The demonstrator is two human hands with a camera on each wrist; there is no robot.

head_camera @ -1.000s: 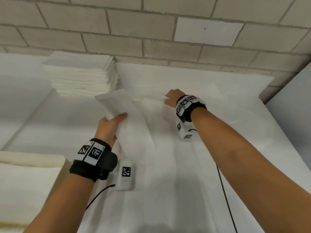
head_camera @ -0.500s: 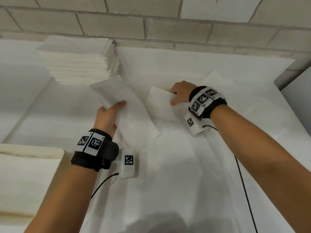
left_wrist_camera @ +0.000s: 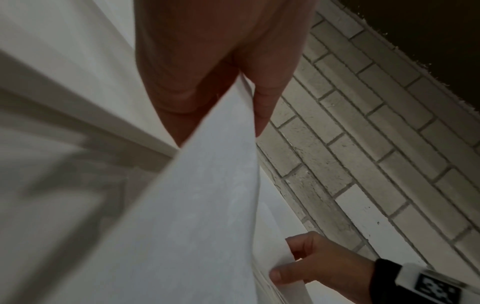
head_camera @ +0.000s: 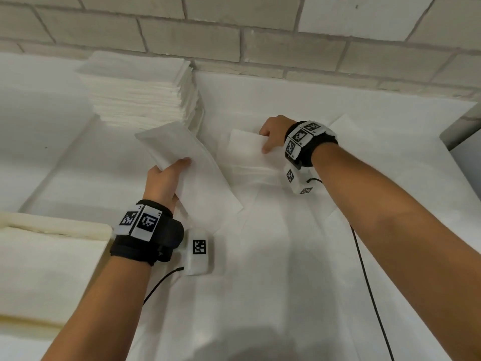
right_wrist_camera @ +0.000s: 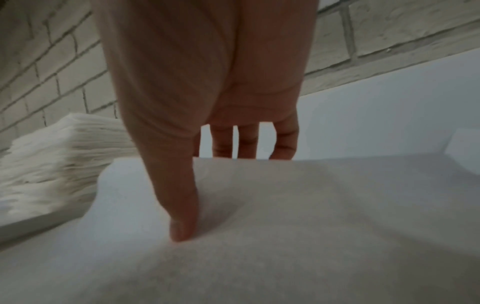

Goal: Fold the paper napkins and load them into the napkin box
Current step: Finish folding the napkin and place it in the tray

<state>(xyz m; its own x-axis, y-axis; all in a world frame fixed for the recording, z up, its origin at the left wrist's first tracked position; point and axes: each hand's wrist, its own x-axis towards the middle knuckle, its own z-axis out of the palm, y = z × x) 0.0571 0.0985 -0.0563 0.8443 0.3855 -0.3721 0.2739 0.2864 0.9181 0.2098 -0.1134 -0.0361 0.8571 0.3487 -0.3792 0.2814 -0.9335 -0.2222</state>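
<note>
Fingers of the left hand (head_camera: pixel 162 179) curl round the near long edge of a folded napkin (head_camera: pixel 192 178), thumb lying across its top face, so the long white strip is held tilted above the bench (head_camera: pixel 273 256), its far end pointing toward the back left and its near end hanging close to the surface. From the left wrist view the same strip (left_wrist_camera: pixel 197 205) runs away from the palm, pinched between thumb and fingers. Just to its right, the right hand (head_camera: pixel 273 134) pinches a second napkin sheet (head_camera: pixel 244 144) at its right edge, thumb pressed on top and the fingers tucked under the lifted edge; the right wrist view shows the thumb (right_wrist_camera: pixel 179 205) flat on the white paper and three fingers behind the raised edge. That sheet lies on a low pile of flat napkins near the middle of the bench, toward its back edge. A tall stack of napkins (head_camera: pixel 140 92) stands in the back left part of the bench, against the brick wall (head_camera: pixel 260 35), just beyond the far end of the held strip. At the left edge, beside the left forearm, sits a cream-coloured box (head_camera: pixel 52 259). Black cables (head_camera: pixel 364 282) trail from both wristbands across the white bench cover.
</note>
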